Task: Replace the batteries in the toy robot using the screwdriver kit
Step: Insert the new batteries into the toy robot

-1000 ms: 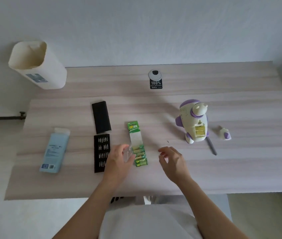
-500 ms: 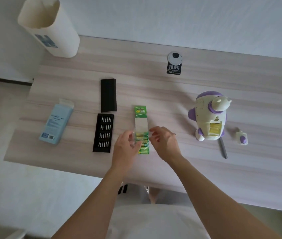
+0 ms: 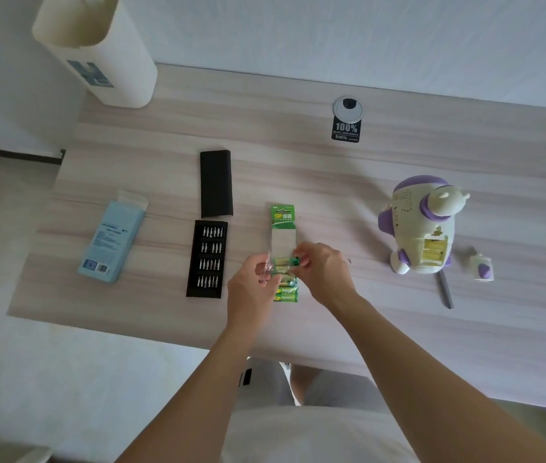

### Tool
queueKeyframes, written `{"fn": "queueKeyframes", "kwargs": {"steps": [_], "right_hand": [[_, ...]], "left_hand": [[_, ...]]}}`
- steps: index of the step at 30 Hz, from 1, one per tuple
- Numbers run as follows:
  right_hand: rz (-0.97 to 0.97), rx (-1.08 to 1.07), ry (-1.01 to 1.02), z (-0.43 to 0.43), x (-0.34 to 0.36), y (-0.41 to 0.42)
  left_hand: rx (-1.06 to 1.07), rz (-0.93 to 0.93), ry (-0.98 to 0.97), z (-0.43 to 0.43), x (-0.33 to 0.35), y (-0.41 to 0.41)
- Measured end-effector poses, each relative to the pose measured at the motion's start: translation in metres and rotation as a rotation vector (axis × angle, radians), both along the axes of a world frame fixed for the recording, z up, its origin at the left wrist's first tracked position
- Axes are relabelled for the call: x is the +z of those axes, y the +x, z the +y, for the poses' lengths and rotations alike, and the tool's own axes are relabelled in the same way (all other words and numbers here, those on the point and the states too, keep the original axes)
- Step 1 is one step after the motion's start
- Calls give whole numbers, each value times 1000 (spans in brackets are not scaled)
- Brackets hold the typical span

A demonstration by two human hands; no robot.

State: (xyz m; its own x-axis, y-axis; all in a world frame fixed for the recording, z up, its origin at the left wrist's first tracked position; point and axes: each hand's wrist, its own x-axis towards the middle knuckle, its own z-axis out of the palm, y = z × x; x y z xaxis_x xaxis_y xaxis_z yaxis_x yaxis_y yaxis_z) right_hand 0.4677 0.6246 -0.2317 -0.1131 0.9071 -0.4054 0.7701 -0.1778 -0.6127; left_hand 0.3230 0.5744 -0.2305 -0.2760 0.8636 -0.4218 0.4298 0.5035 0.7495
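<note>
A green battery pack (image 3: 283, 235) lies flat in the middle of the table (image 3: 331, 182). My left hand (image 3: 251, 285) pinches the clear plastic wrap at the pack's left side. My right hand (image 3: 323, 272) pinches the green end of a battery (image 3: 286, 261) in the pack. The white and purple toy robot (image 3: 420, 225) lies to the right with its battery compartment uncovered and yellow cells showing inside. Its small cover (image 3: 481, 269) lies further right. A dark screwdriver (image 3: 445, 290) rests just below the robot. The black bit tray (image 3: 207, 259) lies left of the pack.
The black kit lid (image 3: 216, 183) lies above the bit tray. A light blue box (image 3: 111, 242) sits at the left. A tall cream container (image 3: 98, 51) stands at the back left corner. A round cable grommet with a black label (image 3: 346, 118) is at the back.
My right hand has moved left onto the battery pack and taken hold of a battery. My left hand stays at the pack's left side. The camera has tilted closer over the table.
</note>
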Motion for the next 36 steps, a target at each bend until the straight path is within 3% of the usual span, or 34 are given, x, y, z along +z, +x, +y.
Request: {"fn": "queueKeyframes", "kwargs": {"steps": [13, 23, 29, 33, 36], "right_hand": [[-137, 264, -99, 13, 5, -4], [-231, 301, 28, -10, 10, -3], [-314, 92, -43, -9, 26, 5], [-136, -154, -98, -14, 37, 24], [31, -301, -83, -24, 51, 41]], "left_hand": [[32, -69, -8, 4, -1, -4], [16, -40, -2, 4, 0, -6], [-3, -35, 23, 6, 9, -8], [-26, 17, 76, 8, 23, -11], [-67, 247, 252, 9, 40, -17]]}}
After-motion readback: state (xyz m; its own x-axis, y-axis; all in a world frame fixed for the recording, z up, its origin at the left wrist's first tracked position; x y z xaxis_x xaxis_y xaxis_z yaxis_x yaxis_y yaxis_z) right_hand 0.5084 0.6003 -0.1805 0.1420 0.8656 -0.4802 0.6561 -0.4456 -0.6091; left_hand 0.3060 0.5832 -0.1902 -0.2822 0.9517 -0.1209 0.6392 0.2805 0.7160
